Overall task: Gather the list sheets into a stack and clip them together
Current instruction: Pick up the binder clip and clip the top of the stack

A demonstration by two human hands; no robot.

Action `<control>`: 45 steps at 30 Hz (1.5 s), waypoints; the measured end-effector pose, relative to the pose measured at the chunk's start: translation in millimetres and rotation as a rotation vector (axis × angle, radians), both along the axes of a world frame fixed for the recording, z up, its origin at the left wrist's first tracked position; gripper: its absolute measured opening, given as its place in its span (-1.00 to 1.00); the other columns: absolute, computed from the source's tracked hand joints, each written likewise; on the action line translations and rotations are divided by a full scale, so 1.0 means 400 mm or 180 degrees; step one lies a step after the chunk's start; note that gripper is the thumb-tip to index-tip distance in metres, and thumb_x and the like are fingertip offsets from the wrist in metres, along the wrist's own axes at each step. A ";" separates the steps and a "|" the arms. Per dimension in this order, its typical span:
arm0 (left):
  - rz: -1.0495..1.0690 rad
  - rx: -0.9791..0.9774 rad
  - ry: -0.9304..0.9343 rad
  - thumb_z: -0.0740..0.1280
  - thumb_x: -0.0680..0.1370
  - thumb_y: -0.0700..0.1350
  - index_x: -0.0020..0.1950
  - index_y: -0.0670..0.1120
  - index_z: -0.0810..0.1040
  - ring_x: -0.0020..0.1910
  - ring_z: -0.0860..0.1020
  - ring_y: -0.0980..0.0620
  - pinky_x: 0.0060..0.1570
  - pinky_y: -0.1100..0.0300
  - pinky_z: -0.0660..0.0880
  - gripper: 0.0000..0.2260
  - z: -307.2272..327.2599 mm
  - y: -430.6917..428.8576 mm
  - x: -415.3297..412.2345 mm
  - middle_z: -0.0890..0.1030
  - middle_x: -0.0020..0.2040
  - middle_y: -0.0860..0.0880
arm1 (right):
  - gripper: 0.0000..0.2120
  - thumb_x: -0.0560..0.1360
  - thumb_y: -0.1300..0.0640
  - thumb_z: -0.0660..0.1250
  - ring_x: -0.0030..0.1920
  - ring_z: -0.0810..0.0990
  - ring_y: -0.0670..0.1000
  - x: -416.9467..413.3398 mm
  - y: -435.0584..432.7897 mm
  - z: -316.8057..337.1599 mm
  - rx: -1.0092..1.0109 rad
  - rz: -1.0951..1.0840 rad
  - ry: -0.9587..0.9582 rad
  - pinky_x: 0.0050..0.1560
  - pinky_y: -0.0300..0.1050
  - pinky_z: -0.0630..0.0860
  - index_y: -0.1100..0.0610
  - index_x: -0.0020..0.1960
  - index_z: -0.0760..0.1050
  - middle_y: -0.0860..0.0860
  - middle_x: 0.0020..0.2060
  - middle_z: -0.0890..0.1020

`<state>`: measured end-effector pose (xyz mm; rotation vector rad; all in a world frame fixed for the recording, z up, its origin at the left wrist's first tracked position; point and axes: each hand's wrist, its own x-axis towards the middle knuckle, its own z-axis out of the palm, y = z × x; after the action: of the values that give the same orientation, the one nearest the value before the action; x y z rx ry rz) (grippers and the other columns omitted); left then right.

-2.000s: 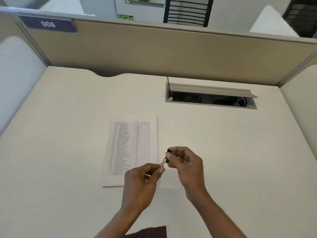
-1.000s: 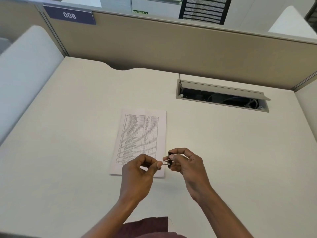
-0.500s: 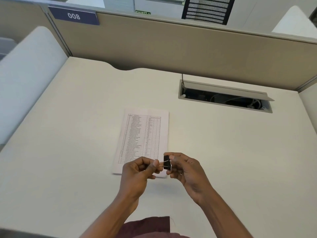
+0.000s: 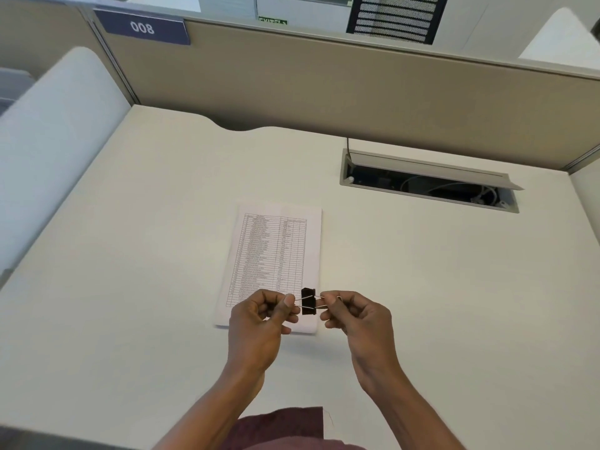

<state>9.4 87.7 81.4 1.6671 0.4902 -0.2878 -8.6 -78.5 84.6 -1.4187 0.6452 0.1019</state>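
While the stack of list sheets [image 4: 276, 254] lies flat on the desk [image 4: 130, 254], long axis running 12 to 6 o'clock, the left hand [image 4: 259, 323] pinches one wire handle of the black binder clip [image 4: 308, 301] at 9 o'clock; the right hand [image 4: 360, 319] pinches the other at 3 o'clock, above the stack's near right corner.

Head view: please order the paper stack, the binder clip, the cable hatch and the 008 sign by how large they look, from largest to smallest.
1. Paper stack
2. Cable hatch, near the stack in looks; it lies farther away, so this order is unsure
3. 008 sign
4. Binder clip
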 end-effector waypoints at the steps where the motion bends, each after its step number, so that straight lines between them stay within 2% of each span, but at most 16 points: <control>1: 0.0031 -0.0035 0.0017 0.49 0.62 -0.10 -0.04 -0.18 0.70 -0.18 0.77 -0.02 -0.25 0.23 0.67 -0.86 -0.002 0.001 0.002 0.78 -0.20 -0.09 | -0.92 0.56 0.22 0.50 -0.23 0.69 0.05 0.001 -0.001 0.001 0.0120 0.0006 0.0007 -0.12 -0.11 0.65 0.20 -0.01 0.76 0.13 -0.13 0.80; 5: 0.0090 -0.0216 0.0076 0.46 0.64 -0.12 -0.01 -0.19 0.68 -0.23 0.76 0.02 -0.29 0.27 0.65 -0.86 -0.006 0.003 0.010 0.78 -0.20 -0.11 | -0.88 0.53 0.23 0.49 -0.25 0.65 0.04 0.006 -0.003 0.003 0.0669 -0.0001 0.0094 -0.16 -0.11 0.61 0.25 0.01 0.77 0.20 -0.08 0.79; 8: 0.0092 -0.0365 0.0129 0.45 0.65 -0.11 0.00 -0.21 0.69 -0.24 0.74 0.03 -0.28 0.23 0.64 -0.83 -0.012 0.002 0.016 0.78 -0.19 -0.14 | -0.76 0.45 0.18 0.50 -0.28 0.62 0.02 0.012 -0.004 0.005 0.1130 -0.0022 0.0206 -0.20 -0.16 0.60 0.32 0.03 0.75 0.22 -0.09 0.77; 13: 0.0018 -0.0724 0.0359 0.44 0.65 -0.09 0.01 -0.23 0.71 -0.22 0.72 0.03 -0.22 0.16 0.61 -0.80 -0.015 0.002 0.018 0.77 -0.18 -0.16 | -0.79 0.42 0.18 0.50 -0.30 0.58 -0.01 0.016 -0.018 0.001 0.1569 0.0067 0.0487 -0.26 -0.24 0.60 0.30 -0.02 0.76 0.18 -0.14 0.73; 17: -0.0064 -0.0821 0.0503 0.44 0.65 -0.08 0.04 -0.21 0.73 -0.20 0.73 0.01 -0.21 0.18 0.64 -0.80 -0.012 -0.011 0.013 0.80 -0.12 -0.15 | -0.78 0.42 0.17 0.52 -0.30 0.57 -0.02 0.014 -0.020 -0.001 0.1537 0.0192 0.0600 -0.27 -0.25 0.60 0.28 -0.02 0.77 0.13 -0.22 0.70; 21: -0.0158 -0.0508 0.0390 0.43 0.65 -0.04 0.05 -0.10 0.76 -0.12 0.78 -0.03 -0.19 0.22 0.66 -0.83 -0.005 -0.017 0.011 0.81 -0.11 -0.04 | -0.75 0.36 0.16 0.56 -0.28 0.57 0.00 0.008 -0.006 0.002 0.1270 0.0089 0.0526 -0.21 -0.21 0.61 0.26 -0.01 0.77 0.13 -0.20 0.73; 24: -0.0375 -0.0333 0.0215 0.38 0.66 0.09 0.02 0.02 0.80 -0.11 0.77 0.08 -0.18 0.29 0.67 -0.77 0.013 -0.016 0.014 0.81 -0.12 0.06 | -0.78 0.33 0.15 0.60 -0.25 0.59 0.03 0.004 -0.001 -0.001 0.1002 -0.0069 0.0473 -0.16 -0.15 0.61 0.19 -0.05 0.78 0.15 -0.16 0.76; 27: -0.0686 -0.0344 0.0143 0.36 0.65 0.17 0.05 0.09 0.80 -0.05 0.76 0.19 -0.13 0.31 0.68 -0.74 0.028 -0.018 0.011 0.81 -0.07 0.13 | -0.86 0.40 0.16 0.60 -0.20 0.63 0.03 -0.001 0.008 0.001 0.0817 -0.0063 0.0457 -0.09 -0.11 0.60 0.16 -0.06 0.79 0.14 -0.13 0.78; 30: -0.0927 -0.0308 0.0060 0.50 0.56 0.13 0.13 0.18 0.76 0.05 0.75 0.19 -0.06 0.26 0.69 -0.82 0.023 -0.020 0.005 0.80 -0.01 0.18 | -0.87 0.40 0.15 0.61 -0.15 0.71 0.02 -0.008 0.022 0.003 0.0664 -0.0096 0.0387 -0.08 -0.13 0.63 0.14 -0.07 0.78 0.12 -0.12 0.80; 32: -0.0912 -0.0256 0.0045 0.56 0.51 0.12 0.18 0.18 0.75 0.07 0.75 0.20 0.05 0.18 0.71 -0.75 0.019 -0.020 0.002 0.80 0.02 0.20 | -0.92 0.45 0.19 0.59 -0.08 0.72 0.08 -0.011 0.029 0.001 0.0608 -0.0122 0.0352 -0.05 -0.10 0.63 0.12 -0.06 0.79 0.13 -0.09 0.80; 34: -0.0816 -0.0221 0.0077 0.56 0.50 0.14 0.22 0.14 0.77 0.06 0.75 0.23 0.16 0.10 0.70 -0.69 0.018 -0.020 0.001 0.80 0.03 0.20 | -0.92 0.46 0.19 0.58 -0.11 0.70 0.07 -0.013 0.031 -0.003 0.0669 -0.0141 0.0337 -0.04 -0.09 0.62 0.12 -0.04 0.80 0.13 -0.08 0.80; 38: -0.0511 -0.0332 0.0080 0.57 0.48 0.12 0.11 0.14 0.81 0.07 0.73 0.26 0.24 0.11 0.63 -0.77 0.020 -0.020 -0.005 0.80 0.02 0.22 | -0.82 0.42 0.11 0.58 -0.16 0.66 0.02 -0.018 0.034 -0.007 0.0797 -0.0163 0.0284 -0.05 -0.12 0.63 0.11 0.01 0.80 0.11 -0.07 0.80; 40: -0.0299 -0.0405 0.0103 0.57 0.50 0.07 0.05 0.11 0.83 0.01 0.73 0.28 0.19 0.15 0.58 -0.84 0.019 -0.024 -0.004 0.81 -0.02 0.17 | -0.80 0.46 0.14 0.57 -0.10 0.70 0.00 -0.016 0.038 -0.014 0.0702 -0.0143 0.0224 -0.05 -0.13 0.65 0.10 0.08 0.77 0.08 -0.01 0.80; 42: -0.0124 -0.0475 0.0146 0.58 0.48 0.06 -0.01 0.09 0.84 -0.02 0.71 0.24 0.15 0.14 0.55 -0.87 0.012 -0.023 -0.002 0.80 -0.02 0.11 | -0.69 0.44 0.15 0.59 -0.01 0.76 0.01 -0.007 0.040 -0.022 0.0642 -0.0149 0.0163 -0.01 -0.13 0.66 0.09 0.18 0.73 0.08 0.03 0.80; 45: 0.0050 -0.0646 0.0281 0.59 0.43 0.12 -0.02 0.10 0.84 0.10 0.72 0.09 0.26 0.03 0.58 -0.81 0.004 -0.019 0.002 0.79 0.03 0.05 | -0.54 0.35 0.10 0.61 0.10 0.77 0.07 0.010 0.037 -0.026 0.0728 -0.0002 0.0093 0.15 0.00 0.67 0.11 0.24 0.70 0.09 0.07 0.79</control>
<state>10.2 80.0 83.1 1.4571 0.5224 -0.3882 -4.7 -63.8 74.1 -1.1984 0.6371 0.1905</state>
